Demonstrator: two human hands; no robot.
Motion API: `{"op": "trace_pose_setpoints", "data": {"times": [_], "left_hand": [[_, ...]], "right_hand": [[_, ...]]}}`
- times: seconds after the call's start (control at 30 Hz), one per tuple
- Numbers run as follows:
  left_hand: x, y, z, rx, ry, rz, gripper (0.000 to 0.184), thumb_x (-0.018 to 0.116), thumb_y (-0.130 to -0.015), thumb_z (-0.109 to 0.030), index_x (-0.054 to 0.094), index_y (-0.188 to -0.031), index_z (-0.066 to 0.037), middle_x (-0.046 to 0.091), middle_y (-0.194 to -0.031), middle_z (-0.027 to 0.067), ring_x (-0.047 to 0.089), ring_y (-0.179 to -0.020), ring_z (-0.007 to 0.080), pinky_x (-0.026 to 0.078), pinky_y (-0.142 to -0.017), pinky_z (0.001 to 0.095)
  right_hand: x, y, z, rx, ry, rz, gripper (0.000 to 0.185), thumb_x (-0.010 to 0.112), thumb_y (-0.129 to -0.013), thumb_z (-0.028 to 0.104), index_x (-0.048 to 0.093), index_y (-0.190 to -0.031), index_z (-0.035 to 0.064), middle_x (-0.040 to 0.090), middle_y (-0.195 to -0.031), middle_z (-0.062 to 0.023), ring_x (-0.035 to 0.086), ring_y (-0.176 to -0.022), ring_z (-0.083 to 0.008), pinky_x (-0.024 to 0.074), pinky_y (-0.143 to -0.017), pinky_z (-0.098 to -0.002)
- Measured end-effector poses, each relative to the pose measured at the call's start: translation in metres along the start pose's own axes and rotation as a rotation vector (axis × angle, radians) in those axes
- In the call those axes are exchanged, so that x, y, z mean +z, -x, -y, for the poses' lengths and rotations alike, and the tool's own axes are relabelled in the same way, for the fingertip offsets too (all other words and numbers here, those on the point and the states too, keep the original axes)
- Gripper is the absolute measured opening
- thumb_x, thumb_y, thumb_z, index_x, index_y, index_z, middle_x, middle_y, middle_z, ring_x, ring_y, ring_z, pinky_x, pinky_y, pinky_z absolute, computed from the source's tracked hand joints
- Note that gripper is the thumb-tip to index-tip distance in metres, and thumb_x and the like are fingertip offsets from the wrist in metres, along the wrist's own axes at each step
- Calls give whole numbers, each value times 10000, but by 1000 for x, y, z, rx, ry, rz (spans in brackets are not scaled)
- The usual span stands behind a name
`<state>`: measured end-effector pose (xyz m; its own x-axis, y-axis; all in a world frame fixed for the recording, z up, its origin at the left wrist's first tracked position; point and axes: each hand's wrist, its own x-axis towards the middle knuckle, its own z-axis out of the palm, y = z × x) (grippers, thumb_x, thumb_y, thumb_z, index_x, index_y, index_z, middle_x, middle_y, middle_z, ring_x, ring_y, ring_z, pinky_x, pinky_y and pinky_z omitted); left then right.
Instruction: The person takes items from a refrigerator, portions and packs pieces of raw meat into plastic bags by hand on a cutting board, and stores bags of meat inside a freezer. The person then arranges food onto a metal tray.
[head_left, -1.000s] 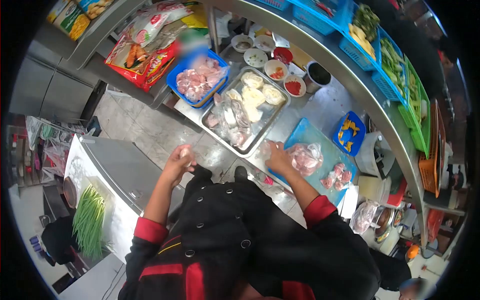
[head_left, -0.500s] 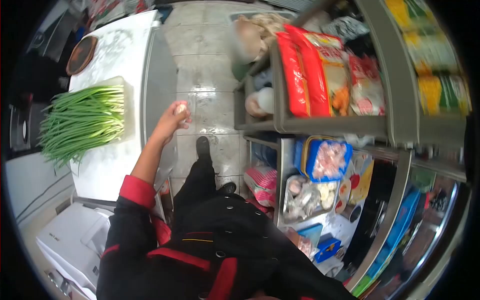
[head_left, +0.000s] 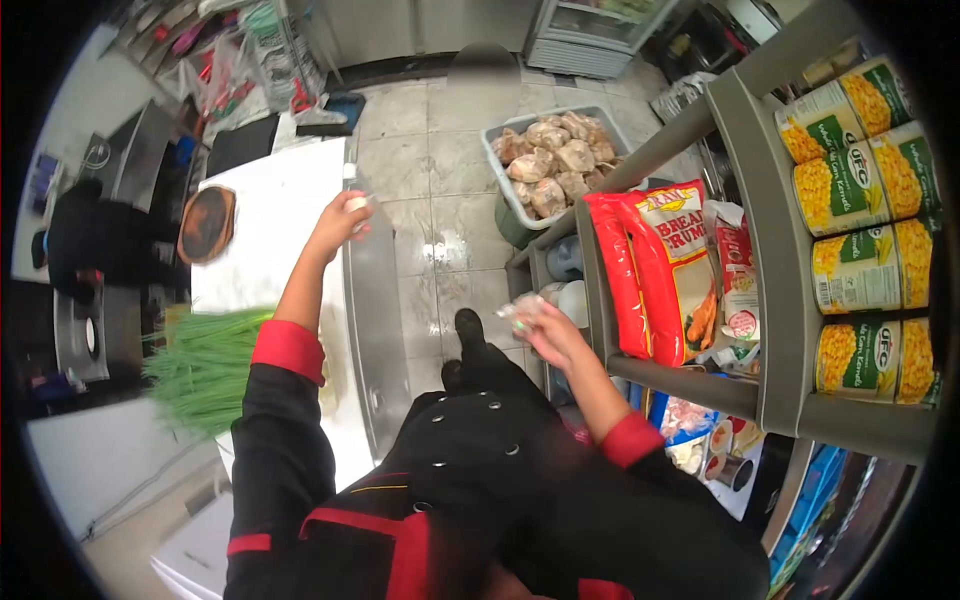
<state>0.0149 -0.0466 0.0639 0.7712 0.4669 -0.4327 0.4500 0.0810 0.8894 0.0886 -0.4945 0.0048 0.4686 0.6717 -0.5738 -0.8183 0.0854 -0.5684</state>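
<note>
The left hand [head_left: 338, 226] grips a small, whitish, rounded lump [head_left: 356, 204]; the right hand [head_left: 553, 335], well apart, pinches crumpled clear plastic [head_left: 520, 311].

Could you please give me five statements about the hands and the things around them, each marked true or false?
1. The left hand holds a small pale thing. True.
2. The right hand is empty. False: it has crumpled clear plastic at its fingers.
3. The green onions lie on the floor. False: they lie on the white counter.
4. The corn cans are on the same side as the right hand. True.
5. The tub on the far side of the shelf is empty. False: it is heaped with brownish pieces.
</note>
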Motion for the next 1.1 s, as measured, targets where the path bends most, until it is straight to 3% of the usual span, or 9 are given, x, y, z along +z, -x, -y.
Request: {"op": "trace_pose_setpoints", "data": {"times": [0.27, 0.43, 0.57, 0.73, 0.83, 0.93, 1.0, 1.07, 1.1], "left_hand": [[-58, -72, -18, -85, -213, 11, 433, 681, -892, -215, 528, -1277, -87, 647, -977, 47, 664, -751, 155, 525, -622, 285], [-83, -156, -51, -156, -183, -3, 431, 662, -919, -264, 521, -1292, -101, 649, -979, 34, 663, -752, 141, 523, -641, 277], [-88, -240, -71, -192, -177, 72, 446, 676, -922, -280, 525, -1307, -113, 637, -992, 14, 651, -745, 129, 517, -631, 267], [-91, -312, -93, -196, 30, 90, 436, 631, -944, -247, 505, -1342, -120, 611, -1047, 29, 626, -780, 132, 496, -670, 260], [-112, -316, -108, -199, 70, 85, 446, 617, -955, -253, 499, -1364, -119, 605, -1070, 24, 624, -814, 138, 493, -677, 261], [-151, -311, -116, -229, 120, 27, 448, 616, -958, -248, 498, -1374, -130, 607, -1071, 19, 617, -809, 140, 488, -667, 255], [-177, -309, -128, -229, 182, 28, 445, 615, -957, -239, 500, -1376, -143, 611, -1077, 23, 613, -804, 143, 487, -660, 249], [-195, -318, -139, -192, 188, 11, 473, 610, -951, -262, 488, -1396, -159, 616, -1109, 24, 620, -825, 144, 493, -659, 248], [-193, -324, -153, -165, 198, 31, 482, 614, -948, -294, 492, -1397, -164, 620, -1110, 11, 628, -858, 146, 509, -683, 263]], "right_hand": [[51, -292, 77, 13, -60, 178, 265, 640, -880, -16, 560, -1128, 36, 639, -1125, -104, 628, -1029, -212, 564, -844, -427], [81, -410, 249, -324, -290, -64, 223, 619, -879, -30, 547, -1080, 33, 624, -1103, -107, 627, -974, -232, 572, -829, -435], [-4, -466, 396, -510, -258, -268, 228, 589, -869, -12, 533, -1089, 7, 584, -1146, -132, 606, -967, -265, 566, -838, -420], [-173, -384, 519, -859, 335, -734, 118, 584, -905, 134, 610, -988, 55, 588, -913, -60, 603, -840, -209, 563, -721, -412], [-271, -303, 573, -531, 962, -1327, 328, 637, -828, 225, 641, -1132, 100, 652, -957, -66, 637, -895, -240, 551, -810, -416], [-259, -234, 601, -253, 1513, -1596, 566, 651, -785, 284, 594, -1333, 157, 666, -1245, -145, 630, -1160, -316, 486, -997, -404], [-223, -219, 645, -222, 1527, -1652, 528, 583, -826, 262, 595, -1349, 193, 638, -1267, -201, 580, -1226, -371, 462, -1030, -438], [-197, -235, 695, -315, 1597, -1538, 466, 592, -841, 250, 626, -1298, 162, 678, -1216, -148, 626, -1153, -375, 483, -1004, -417], [-170, -269, 715, -347, 1531, -1394, 429, 630, -851, 241, 640, -1272, 161, 696, -1121, -123, 654, -1005, -286, 519, -838, -386]]}}
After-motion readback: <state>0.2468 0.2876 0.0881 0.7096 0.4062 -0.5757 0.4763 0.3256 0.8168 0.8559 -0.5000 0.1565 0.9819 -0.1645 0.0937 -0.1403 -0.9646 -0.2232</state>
